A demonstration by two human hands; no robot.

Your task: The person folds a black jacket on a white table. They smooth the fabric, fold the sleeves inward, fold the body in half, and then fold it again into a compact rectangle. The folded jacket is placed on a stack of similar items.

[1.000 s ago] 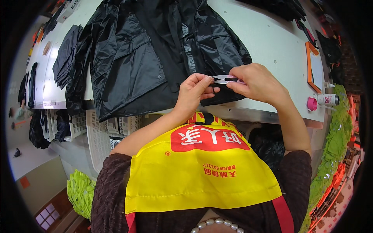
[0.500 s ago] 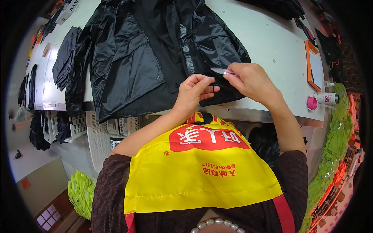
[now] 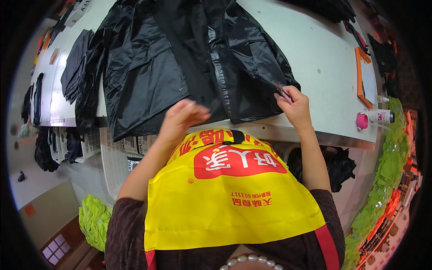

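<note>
A black jacket (image 3: 198,72) lies spread open on the white table, its glossy outer panels folded to both sides and its dark inside showing. My right hand (image 3: 294,110) is closed at the jacket's right front edge. In its fingers is a small tool with a purple handle, apparently thread snips (image 3: 285,96), mostly covered by the fingers. Whether those fingers also pinch the cloth is hidden. My left hand (image 3: 182,118), smeared by motion, is over the jacket's lower left hem with its fingers partly curled; I see nothing in it.
Folded black garments (image 3: 77,67) lie on the left of the white table (image 3: 315,58). To the right are an orange-framed tray (image 3: 365,78), a pink cup (image 3: 362,120) and a white bottle (image 3: 380,116). White plastic baskets (image 3: 112,157) stand beneath the table. Lime-green cloth (image 3: 380,180) is heaped at right.
My hands have moved apart: the left went left and down along the hem, the right went right and down with the snips. The jacket's right front panel has spread outward.
</note>
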